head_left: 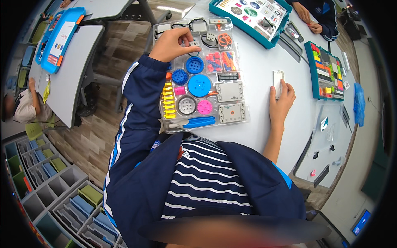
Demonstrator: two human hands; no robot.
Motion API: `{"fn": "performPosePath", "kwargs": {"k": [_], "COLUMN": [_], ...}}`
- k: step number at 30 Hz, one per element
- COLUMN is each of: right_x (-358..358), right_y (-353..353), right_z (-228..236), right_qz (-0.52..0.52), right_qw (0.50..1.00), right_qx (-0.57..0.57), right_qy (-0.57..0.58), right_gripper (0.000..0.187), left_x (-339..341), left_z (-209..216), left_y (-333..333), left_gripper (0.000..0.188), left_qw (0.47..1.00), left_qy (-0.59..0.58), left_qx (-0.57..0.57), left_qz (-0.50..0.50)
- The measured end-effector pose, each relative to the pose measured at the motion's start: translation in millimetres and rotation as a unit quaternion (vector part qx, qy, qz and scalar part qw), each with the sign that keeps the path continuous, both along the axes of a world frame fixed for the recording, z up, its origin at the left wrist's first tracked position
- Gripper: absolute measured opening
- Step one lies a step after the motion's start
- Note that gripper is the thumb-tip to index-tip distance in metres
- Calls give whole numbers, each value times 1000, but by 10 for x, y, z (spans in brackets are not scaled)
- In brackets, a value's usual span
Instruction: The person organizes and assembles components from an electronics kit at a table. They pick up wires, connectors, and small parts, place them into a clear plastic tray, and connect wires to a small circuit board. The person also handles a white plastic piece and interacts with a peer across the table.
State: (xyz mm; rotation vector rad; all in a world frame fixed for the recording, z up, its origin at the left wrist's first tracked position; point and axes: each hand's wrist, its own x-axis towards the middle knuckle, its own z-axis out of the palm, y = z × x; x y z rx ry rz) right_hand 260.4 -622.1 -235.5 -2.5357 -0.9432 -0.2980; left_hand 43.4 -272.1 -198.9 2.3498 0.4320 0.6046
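My left hand [175, 43] is over the upper part of a clear plastic parts tray [244, 112]. Its thumb and fingers pinch a small grey block [194, 43], and a black cable shows just beneath. To the right, my right hand [282, 99] grips a long white piece with holes [278, 77] at the tabletop. Below my left hand, the tray holds blue wheels [199, 85], a pink gear [204, 107], yellow pieces [168, 101] and grey box-shaped modules [230, 91]. Blue-handled tools [200, 121] lie along its near edge.
A teal-rimmed box [271, 42] with a picture sheet stands at the far side. Another teal box [307, 62] of coloured bricks is at the right. A co-worker's hands [308, 20] are at the far right. Storage bins [58, 186] stand at lower left.
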Motion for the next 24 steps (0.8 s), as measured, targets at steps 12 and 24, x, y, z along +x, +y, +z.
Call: {"fn": "performPosePath", "kwargs": {"k": [12, 24], "right_x": [20, 206], "right_y": [-7, 17], "right_z": [-33, 73], "right_qz": [3, 47], "right_qw": [1000, 996], "right_qx": [9, 77], "right_qy": [-14, -18], "right_gripper": [46, 39], "left_x": [-64, 8], "left_z": [15, 11], "left_y": [25, 4], "left_gripper": [21, 14], "left_qw": [999, 997], "left_qy": [25, -53], "left_qx": [16, -5], "left_qz": [30, 53]}}
